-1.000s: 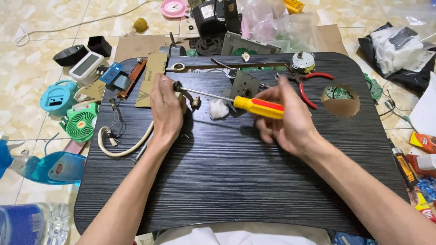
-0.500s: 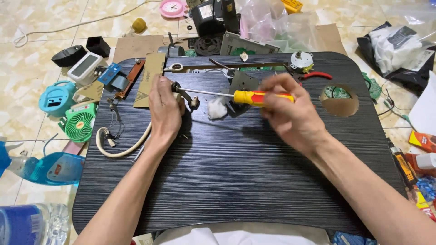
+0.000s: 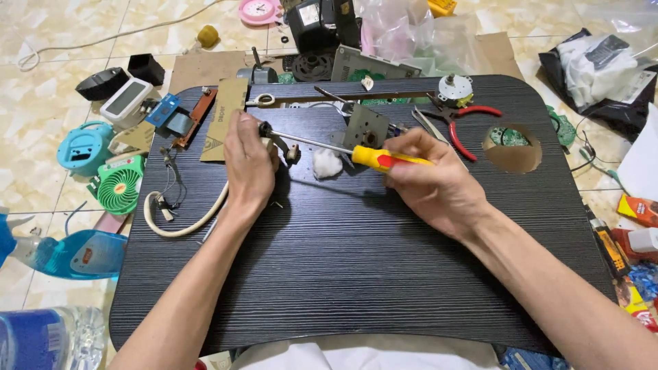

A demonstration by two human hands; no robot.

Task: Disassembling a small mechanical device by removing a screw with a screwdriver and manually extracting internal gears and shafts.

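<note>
My left hand (image 3: 248, 164) presses down on a small dark metal part (image 3: 281, 145) at the end of a cream cable (image 3: 179, 224) on the black lap table (image 3: 384, 274). My right hand (image 3: 439, 185) grips a screwdriver (image 3: 380, 158) by its yellow and red handle. Its shaft points left, and the tip meets the part beside my left thumb. A white wad of cotton (image 3: 327, 164) lies just under the shaft. A grey metal plate (image 3: 365, 127) sits behind the handle.
Red-handled pliers (image 3: 456, 123), a wrench (image 3: 264, 101) and a small motor (image 3: 454, 87) lie at the table's far edge, near a cup hole (image 3: 512, 148). On the floor to the left are a green mini fan (image 3: 120, 185), a blue spray bottle (image 3: 65, 253) and small clocks.
My right hand has shifted left and up, swinging the screwdriver so that its tip now sits at the part under my left hand. The left hand stays put.
</note>
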